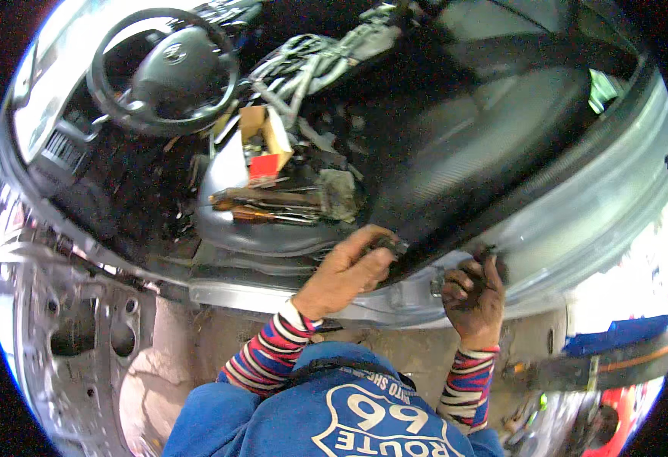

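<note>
my left hand [343,273], fingers and thumb closed on a small dark part [389,245], which lies between their tips; my right hand [474,295], near the silver pillar [570,236], with fingers curled; whether these grip anything, i cannot tell.

The left hand [338,276] grips a dark part [387,245] by the seat's [261,238] near right corner; the right hand [475,295] curls beside the door frame [570,228]. Tools [273,199] lie toward the near edge, an open box [277,141] behind.
</note>
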Motion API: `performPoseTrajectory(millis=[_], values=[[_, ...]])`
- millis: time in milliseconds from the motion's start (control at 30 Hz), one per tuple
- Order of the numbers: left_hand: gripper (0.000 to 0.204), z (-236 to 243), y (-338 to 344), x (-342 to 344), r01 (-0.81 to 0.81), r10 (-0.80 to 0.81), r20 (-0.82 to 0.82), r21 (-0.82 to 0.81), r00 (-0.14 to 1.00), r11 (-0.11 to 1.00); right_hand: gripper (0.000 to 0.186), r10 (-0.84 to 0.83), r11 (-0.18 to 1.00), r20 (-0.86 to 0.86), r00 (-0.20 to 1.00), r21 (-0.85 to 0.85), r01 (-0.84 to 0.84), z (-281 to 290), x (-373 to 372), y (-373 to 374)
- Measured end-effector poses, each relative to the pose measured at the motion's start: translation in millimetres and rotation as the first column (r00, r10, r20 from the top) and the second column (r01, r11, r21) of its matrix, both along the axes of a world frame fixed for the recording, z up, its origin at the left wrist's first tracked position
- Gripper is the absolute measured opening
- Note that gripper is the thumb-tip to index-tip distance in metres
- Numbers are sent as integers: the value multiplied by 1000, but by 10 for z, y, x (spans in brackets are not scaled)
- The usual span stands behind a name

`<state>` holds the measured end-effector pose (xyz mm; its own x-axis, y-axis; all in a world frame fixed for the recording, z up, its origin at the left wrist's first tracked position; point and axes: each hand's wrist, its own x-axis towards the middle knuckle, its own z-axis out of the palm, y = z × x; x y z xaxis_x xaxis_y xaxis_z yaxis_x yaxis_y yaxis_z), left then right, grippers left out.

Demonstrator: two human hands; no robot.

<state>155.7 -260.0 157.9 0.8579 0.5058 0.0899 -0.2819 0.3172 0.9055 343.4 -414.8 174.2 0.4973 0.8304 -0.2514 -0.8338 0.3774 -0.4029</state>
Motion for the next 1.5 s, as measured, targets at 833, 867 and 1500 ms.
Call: performPoseTrajectory(millis=[833, 867, 1500], values=[[25, 168, -213, 468, -17, 133, -181, 531, 975, 847, 24, -34, 999, -42, 999, 2, 34, -21, 33, -30], [25, 168, -212, 462, -13, 134, -186, 537, 973, 843, 24, -56, 998, -23, 998, 10, 57, -39, 24, -25], [29, -10, -220, 427, -40, 186, -218, 541, 958, 840, 27, -244, 966, -21, 969, -96, 241, 18, -143, 2]])
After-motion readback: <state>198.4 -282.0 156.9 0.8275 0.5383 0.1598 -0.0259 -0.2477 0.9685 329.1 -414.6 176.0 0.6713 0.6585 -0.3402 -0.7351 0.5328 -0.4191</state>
